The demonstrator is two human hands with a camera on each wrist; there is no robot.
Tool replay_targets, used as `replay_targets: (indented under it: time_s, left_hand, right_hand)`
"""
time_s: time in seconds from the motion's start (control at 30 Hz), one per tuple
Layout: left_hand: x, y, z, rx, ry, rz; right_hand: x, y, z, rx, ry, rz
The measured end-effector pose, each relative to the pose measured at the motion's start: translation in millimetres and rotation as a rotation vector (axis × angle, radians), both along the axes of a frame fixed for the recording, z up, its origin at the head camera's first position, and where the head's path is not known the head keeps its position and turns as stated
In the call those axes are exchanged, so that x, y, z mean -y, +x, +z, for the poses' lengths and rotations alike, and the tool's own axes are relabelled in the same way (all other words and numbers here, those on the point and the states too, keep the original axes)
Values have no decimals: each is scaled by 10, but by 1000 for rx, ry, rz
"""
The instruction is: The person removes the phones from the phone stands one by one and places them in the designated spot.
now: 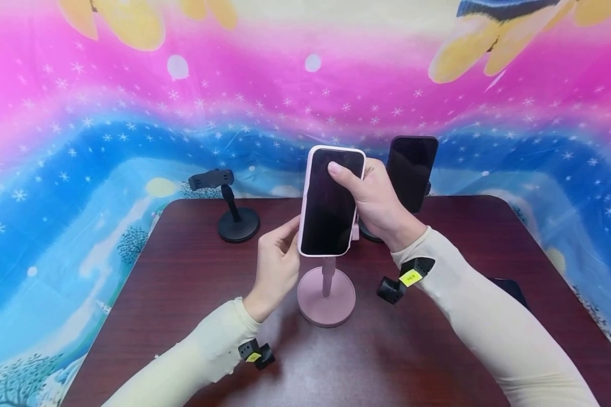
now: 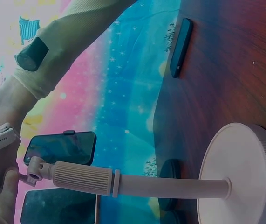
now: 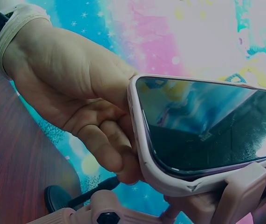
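A phone [image 1: 331,200] with a dark screen and pale pink case stands upright at the head of a pink phone stand [image 1: 327,305]. Behind and below it my right hand [image 1: 387,206] holds its upper right side, the thumb lying on the screen. My left hand [image 1: 277,265] grips the phone's lower left edge; in the right wrist view the left fingers [image 3: 107,149] curl behind it, their tips partly hidden. The stand's clamp [image 3: 244,186] hooks over one long edge of the phone. In the left wrist view the stand's ribbed stem [image 2: 84,177] rises from its round base.
On the dark wooden table [image 1: 183,294] a black phone stand [image 1: 236,223] with an unfilled clamp stands at left. A black phone [image 1: 412,172] sits on another stand behind my right hand. A dark flat device [image 2: 181,46] lies at right. A patterned cloth [image 1: 265,113] hangs behind.
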State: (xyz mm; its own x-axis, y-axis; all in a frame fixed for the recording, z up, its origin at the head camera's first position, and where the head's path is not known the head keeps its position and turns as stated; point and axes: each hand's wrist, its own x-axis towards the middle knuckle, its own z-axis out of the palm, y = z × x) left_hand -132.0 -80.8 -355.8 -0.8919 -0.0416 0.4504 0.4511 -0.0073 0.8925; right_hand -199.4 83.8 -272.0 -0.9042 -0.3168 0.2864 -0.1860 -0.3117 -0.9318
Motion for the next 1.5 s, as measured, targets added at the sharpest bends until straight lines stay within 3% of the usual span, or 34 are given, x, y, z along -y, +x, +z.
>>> replay_targets:
  time_s: [0.3,0.57,0.73,1.5]
  left_hand:
    - [-1,13,17,1,-16,11]
    - [9,38,15,20,67,-78]
    - [9,38,10,20,78,-96]
    - [21,39,-8,-7,76,-104]
  right_hand:
    - [-7,9,58,-5,-5,-39]
    - [7,13,142,-38,-17,-86]
    - [21,19,142,-38,-28,-106]
    - [29,71,259,-91,-74,-132]
